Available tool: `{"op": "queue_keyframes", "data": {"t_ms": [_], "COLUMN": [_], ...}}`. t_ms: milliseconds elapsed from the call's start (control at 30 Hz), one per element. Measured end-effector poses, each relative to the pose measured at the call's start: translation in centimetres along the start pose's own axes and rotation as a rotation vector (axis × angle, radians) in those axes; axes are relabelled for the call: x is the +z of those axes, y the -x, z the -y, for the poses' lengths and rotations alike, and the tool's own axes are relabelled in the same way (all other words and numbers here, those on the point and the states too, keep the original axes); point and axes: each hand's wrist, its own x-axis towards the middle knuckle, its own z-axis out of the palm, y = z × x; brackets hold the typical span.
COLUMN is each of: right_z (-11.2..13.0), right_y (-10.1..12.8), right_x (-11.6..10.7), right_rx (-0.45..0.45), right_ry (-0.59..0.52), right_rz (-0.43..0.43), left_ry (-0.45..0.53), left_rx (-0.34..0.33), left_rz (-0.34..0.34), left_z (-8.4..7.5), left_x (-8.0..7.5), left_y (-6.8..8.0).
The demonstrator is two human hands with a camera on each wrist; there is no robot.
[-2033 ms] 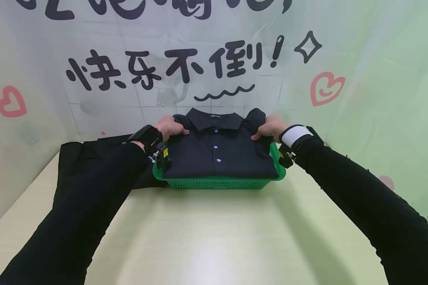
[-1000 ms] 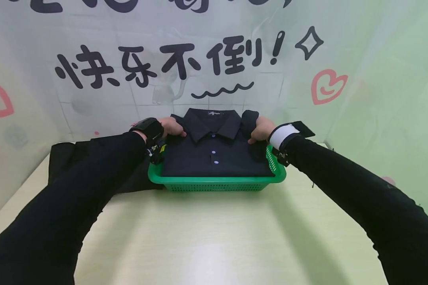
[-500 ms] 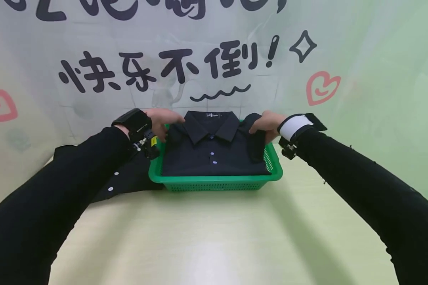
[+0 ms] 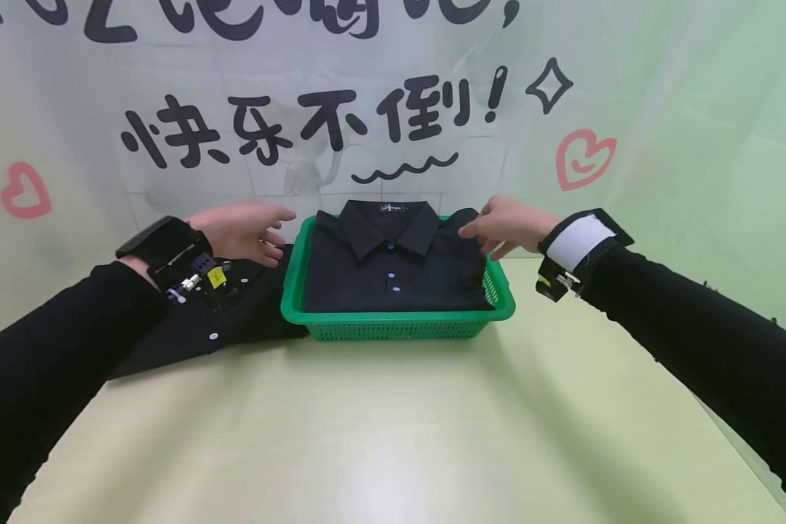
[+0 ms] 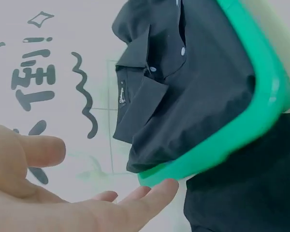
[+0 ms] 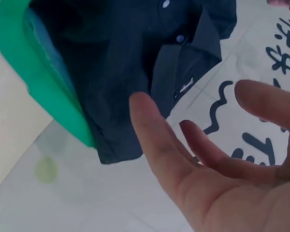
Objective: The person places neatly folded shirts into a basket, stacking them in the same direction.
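Observation:
A folded black polo shirt (image 4: 393,262) with white buttons lies in a green plastic basket (image 4: 399,320) at the back of the table. My left hand (image 4: 245,231) hovers open just left of the basket, above another black garment (image 4: 236,313), and holds nothing. My right hand (image 4: 507,225) is open at the basket's right rear corner, fingertips close to the shirt's shoulder. In the left wrist view the open left hand (image 5: 63,203) is near the basket (image 5: 241,130) rim. The right wrist view has the open right hand (image 6: 217,164) beside the shirt (image 6: 130,72) and the basket (image 6: 34,72).
A second black buttoned garment lies flat on the pale table (image 4: 393,429) left of the basket. A printed backdrop (image 4: 367,116) with black characters and red hearts stands right behind the basket. A green wall (image 4: 714,182) closes the right side.
Both hands have let go of the folded shirt. The left hand drew back to the left, off the basket; the right hand lifted and opened at the shirt's right shoulder.

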Motion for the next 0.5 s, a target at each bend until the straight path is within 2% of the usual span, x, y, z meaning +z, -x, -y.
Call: {"op": "queue_keyframes", "data": {"t_ms": [133, 333, 500], "right_z": [0.0, 0.5, 1.1], "right_y": [0.9, 1.0, 1.4], "right_x": [0.8, 1.7, 2.9], "right_rx": [-0.066, -0.096, -0.124], "right_ry": [-0.063, -0.164, -0.208], "right_rz": [-0.026, -0.006, -0.006], "left_ry": [0.052, 0.037, 0.063], "left_rx": [0.007, 0.016, 0.031], "left_rz": [-0.019, -0.034, -0.043], "left_z": [1.4, 3.7, 5.7], "left_x": [-0.6, -2.6, -4.3], "left_y": [1.5, 3.2, 4.9]}}
